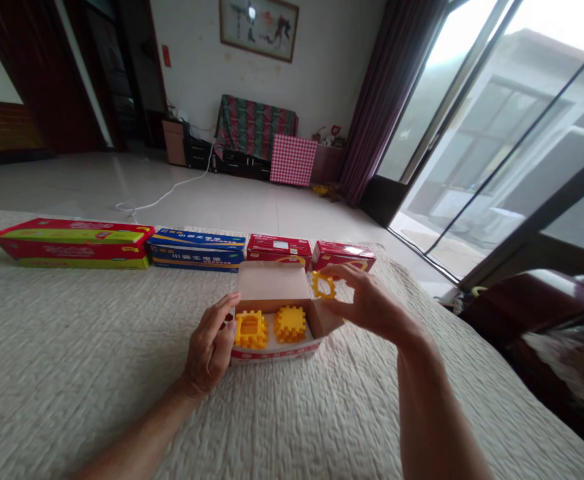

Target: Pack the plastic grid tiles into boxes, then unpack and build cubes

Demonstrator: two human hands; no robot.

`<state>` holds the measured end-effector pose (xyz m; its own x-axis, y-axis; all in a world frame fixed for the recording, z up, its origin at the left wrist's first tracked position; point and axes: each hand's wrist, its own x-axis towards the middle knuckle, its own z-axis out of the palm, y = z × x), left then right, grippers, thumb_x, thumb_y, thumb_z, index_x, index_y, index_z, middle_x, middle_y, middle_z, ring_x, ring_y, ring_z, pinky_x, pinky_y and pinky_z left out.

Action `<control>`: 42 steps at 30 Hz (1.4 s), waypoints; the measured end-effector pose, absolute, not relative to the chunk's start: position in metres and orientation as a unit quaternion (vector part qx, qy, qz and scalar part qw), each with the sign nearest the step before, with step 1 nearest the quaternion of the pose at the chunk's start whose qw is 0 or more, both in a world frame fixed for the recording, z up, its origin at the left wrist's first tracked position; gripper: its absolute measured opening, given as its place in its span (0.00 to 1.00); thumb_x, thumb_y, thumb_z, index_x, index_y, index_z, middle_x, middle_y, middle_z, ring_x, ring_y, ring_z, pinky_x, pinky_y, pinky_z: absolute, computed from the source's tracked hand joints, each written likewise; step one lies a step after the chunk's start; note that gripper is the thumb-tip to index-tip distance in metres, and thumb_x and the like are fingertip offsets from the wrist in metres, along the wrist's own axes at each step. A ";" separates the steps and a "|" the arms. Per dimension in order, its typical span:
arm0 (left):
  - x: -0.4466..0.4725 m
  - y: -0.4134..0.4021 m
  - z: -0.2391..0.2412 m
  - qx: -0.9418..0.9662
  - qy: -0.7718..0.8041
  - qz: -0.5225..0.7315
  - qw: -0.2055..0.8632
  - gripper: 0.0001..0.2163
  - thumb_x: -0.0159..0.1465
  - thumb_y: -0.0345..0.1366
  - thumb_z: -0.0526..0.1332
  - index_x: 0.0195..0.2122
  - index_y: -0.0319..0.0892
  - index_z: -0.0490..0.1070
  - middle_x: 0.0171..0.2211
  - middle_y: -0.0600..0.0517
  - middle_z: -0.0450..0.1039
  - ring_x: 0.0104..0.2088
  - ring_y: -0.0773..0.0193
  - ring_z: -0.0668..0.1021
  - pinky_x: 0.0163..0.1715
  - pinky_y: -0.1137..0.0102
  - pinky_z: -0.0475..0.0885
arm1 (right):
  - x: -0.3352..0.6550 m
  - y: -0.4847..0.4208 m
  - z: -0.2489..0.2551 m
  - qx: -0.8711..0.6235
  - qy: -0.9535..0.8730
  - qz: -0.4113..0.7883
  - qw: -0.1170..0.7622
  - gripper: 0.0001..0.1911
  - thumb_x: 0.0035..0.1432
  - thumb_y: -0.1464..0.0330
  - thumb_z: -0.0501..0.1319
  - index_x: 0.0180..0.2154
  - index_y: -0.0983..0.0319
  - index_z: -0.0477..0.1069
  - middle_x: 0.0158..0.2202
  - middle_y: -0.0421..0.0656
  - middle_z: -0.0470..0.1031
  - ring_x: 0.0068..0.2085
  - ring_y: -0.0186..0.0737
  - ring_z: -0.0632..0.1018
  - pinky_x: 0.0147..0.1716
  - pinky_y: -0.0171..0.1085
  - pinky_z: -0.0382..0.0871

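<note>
Smooth plastic pieces [291,324], matt cardboard box [277,354]

Yellow frame [316,285], open box [275,354], yellow pieces [291,322] inside

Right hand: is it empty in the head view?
No, the right hand holds a yellow piece with an open middle.

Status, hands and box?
Right hand: holding yellow toothed plastic frame. Left hand: at open red-white cardboard box. Inside: two yellow toothed plastic stacks. Lid raised behind.
</note>
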<state>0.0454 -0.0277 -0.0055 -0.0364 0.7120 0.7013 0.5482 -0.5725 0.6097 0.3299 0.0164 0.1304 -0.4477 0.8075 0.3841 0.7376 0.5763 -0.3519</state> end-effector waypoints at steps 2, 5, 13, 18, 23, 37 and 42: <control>0.045 -0.027 -0.006 0.690 0.458 0.555 0.077 0.18 0.68 0.34 0.49 0.57 0.41 0.66 0.58 0.46 0.68 0.59 0.58 0.70 0.61 0.63 0.64 | 0.311 0.005 0.133 -0.432 -0.868 0.095 0.227 0.22 0.50 0.69 0.64 0.49 0.57 0.71 0.45 0.42 0.77 0.43 0.40 0.77 0.43 0.39 0.70; 0.045 -0.027 -0.006 0.688 0.458 0.557 0.080 0.18 0.68 0.34 0.49 0.57 0.40 0.66 0.58 0.46 0.68 0.59 0.59 0.70 0.61 0.63 0.64 | 0.293 -0.002 0.128 -0.426 -0.885 0.106 0.155 0.19 0.48 0.69 0.66 0.45 0.59 0.72 0.41 0.42 0.76 0.38 0.38 0.75 0.38 0.36 0.69; 0.046 -0.028 -0.004 0.685 0.459 0.560 0.078 0.18 0.67 0.35 0.50 0.57 0.41 0.66 0.57 0.45 0.69 0.59 0.57 0.70 0.60 0.62 0.65 | 0.287 0.001 0.120 -0.442 -0.882 0.108 0.124 0.20 0.47 0.72 0.65 0.45 0.61 0.72 0.44 0.46 0.74 0.41 0.40 0.75 0.40 0.38 0.69; 0.046 -0.028 -0.005 0.690 0.451 0.561 0.078 0.18 0.68 0.34 0.50 0.57 0.41 0.66 0.57 0.45 0.69 0.59 0.58 0.70 0.60 0.63 0.65 | 0.309 0.007 0.128 -0.469 -0.858 0.074 0.198 0.19 0.51 0.72 0.62 0.48 0.60 0.72 0.46 0.46 0.76 0.45 0.43 0.76 0.46 0.42 0.70; 0.045 -0.026 -0.007 0.690 0.448 0.563 0.082 0.18 0.67 0.34 0.50 0.58 0.41 0.66 0.58 0.46 0.68 0.59 0.59 0.70 0.60 0.64 0.65 | 0.364 0.036 0.114 -0.547 -0.813 0.072 0.184 0.21 0.51 0.76 0.60 0.48 0.61 0.72 0.49 0.49 0.76 0.49 0.46 0.76 0.50 0.45 0.69; 0.044 -0.027 -0.007 0.685 0.457 0.561 0.088 0.19 0.68 0.36 0.50 0.58 0.42 0.66 0.58 0.46 0.68 0.59 0.57 0.70 0.59 0.63 0.66 | 0.387 0.068 0.048 -0.597 -0.789 0.128 0.069 0.21 0.43 0.75 0.65 0.43 0.58 0.76 0.43 0.43 0.76 0.42 0.41 0.77 0.43 0.37 0.71; 0.045 -0.028 -0.005 0.686 0.456 0.561 0.084 0.18 0.68 0.35 0.49 0.57 0.41 0.66 0.58 0.45 0.69 0.59 0.58 0.70 0.59 0.63 0.66 | 0.391 0.070 0.051 -0.619 -0.778 0.100 0.052 0.18 0.47 0.69 0.64 0.44 0.63 0.76 0.42 0.49 0.76 0.41 0.45 0.77 0.42 0.40 0.71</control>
